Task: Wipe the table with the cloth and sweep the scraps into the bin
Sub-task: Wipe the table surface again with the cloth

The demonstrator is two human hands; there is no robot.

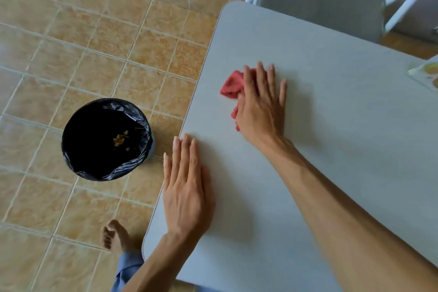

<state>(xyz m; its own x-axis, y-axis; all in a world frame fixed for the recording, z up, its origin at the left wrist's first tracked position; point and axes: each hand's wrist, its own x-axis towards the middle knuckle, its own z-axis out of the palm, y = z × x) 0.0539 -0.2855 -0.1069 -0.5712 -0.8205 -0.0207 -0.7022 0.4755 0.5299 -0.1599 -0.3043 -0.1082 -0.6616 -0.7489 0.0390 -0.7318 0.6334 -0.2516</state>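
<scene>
Right hand (260, 106) flat, fingers spread, pressing the red cloth (231, 87) on the bench (308, 54) w/o gripping, left hand (187, 187) flat and empty at the edge; bin (106, 140) sits off to the side on the floor, so a sloppy swipe prob drops scraps on the tiles.

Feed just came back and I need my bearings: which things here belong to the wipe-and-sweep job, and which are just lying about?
Job:
cloth, under the right hand
table
bin, on the floor left of the table, scraps inside
left hand, flat at the table edge

Lying about:
chair
plate, at the table's right edge
</scene>
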